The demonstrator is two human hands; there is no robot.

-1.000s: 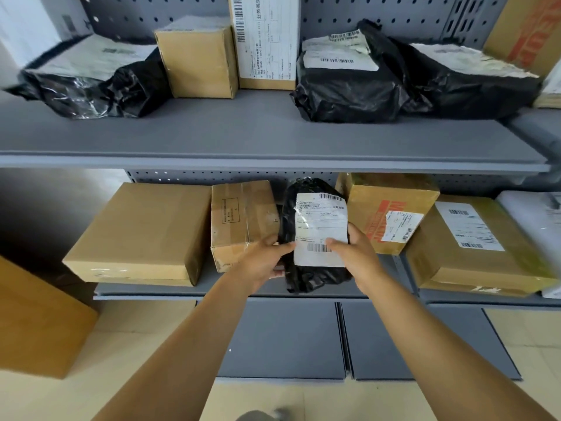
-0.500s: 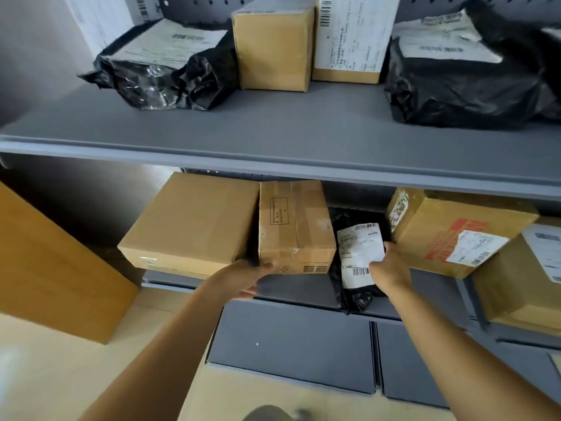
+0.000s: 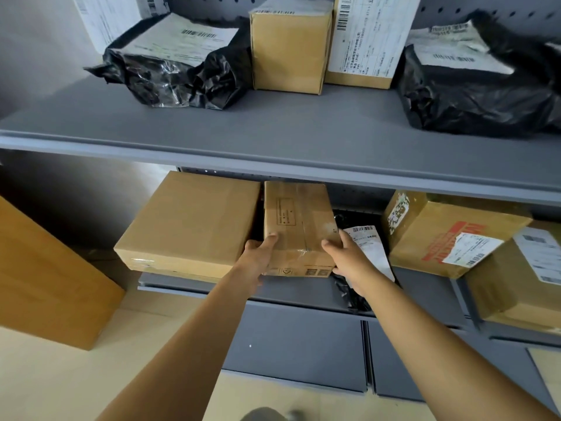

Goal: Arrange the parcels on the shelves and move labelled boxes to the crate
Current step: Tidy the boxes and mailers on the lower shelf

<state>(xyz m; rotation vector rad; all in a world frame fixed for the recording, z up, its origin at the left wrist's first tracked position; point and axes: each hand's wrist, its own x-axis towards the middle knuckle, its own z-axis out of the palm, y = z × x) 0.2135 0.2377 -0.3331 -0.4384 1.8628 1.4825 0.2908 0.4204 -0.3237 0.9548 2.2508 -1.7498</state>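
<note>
Change: right hand (image 3: 349,262) has let go of the black plastic mailer bag with white label (image 3: 368,250), now lying on the lower grey metal shelf (image 3: 425,287) just right of its fingers. Both hands now grip the small taped brown cardboard box (image 3: 299,229); left hand (image 3: 258,258) curled round its left edge, large plain brown box (image 3: 191,223) just left of those fingers. Judgement: bag placed, small box next. Upper grey shelf (image 3: 273,138) above; pale floor (image 3: 60,375) below.
</note>
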